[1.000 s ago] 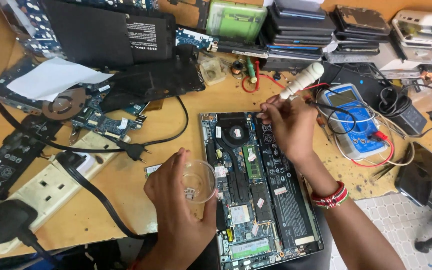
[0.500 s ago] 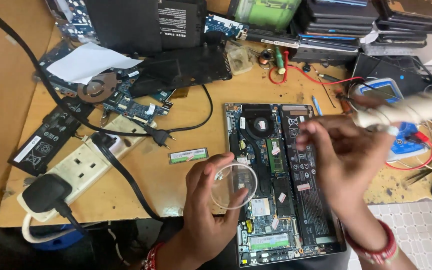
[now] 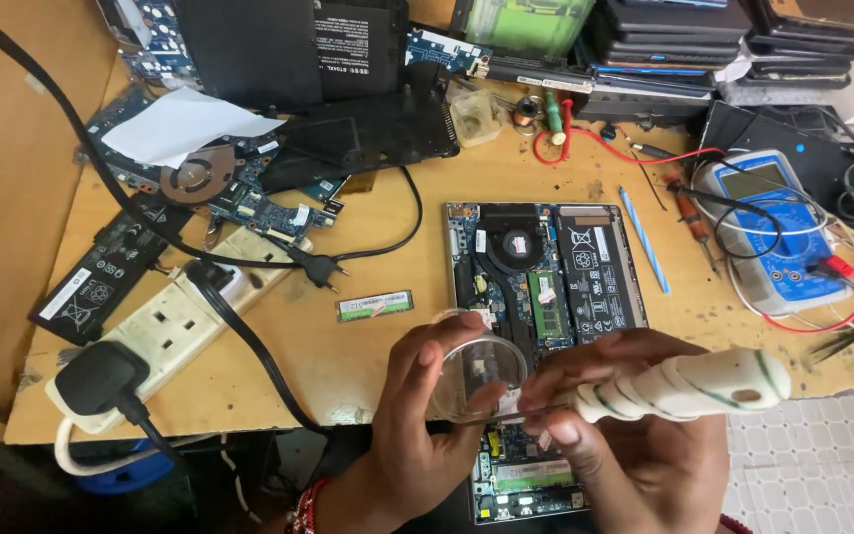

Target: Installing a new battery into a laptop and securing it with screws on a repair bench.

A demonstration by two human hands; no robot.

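Fingers of left hand [image 3: 417, 435] cup clear round dish [image 3: 476, 376]; right hand [image 3: 635, 445] grips cream ribbed screwdriver [image 3: 684, 388].

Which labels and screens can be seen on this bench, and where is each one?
Multimeter: right side, blue case, grey blank screen.
Laptop battery: inside the open laptop, grey label with black symbols.
Loose battery pack: left edge, black with white stickers.
Memory stick: bench centre, green with white sticker.

Cluttered wooden workbench [image 3: 368, 356], pale tiled floor [image 3: 812, 465], probably daylight
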